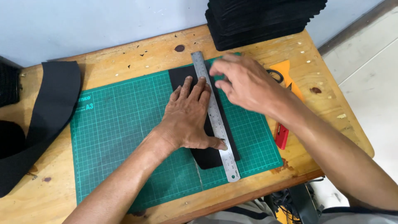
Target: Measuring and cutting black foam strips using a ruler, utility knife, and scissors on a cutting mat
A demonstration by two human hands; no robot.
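Note:
My left hand (188,116) lies flat, fingers spread, pressing a steel ruler (221,141) onto a black strip of sheet material (209,157) on a green cutting mat (120,124). The thumb rests on the ruler's lower part. My right hand (242,83) hovers blurred just right of the ruler's upper half, fingers loosely curled; nothing shows in it. The strip runs under the ruler from the mat's far edge toward the near edge.
A stack of black cut pieces (265,18) sits at the table's far edge. An orange-handled scissors (286,74) and a red cutter (282,135) lie right of the mat. A long black band (49,108) curves over the wooden table (331,103) at left.

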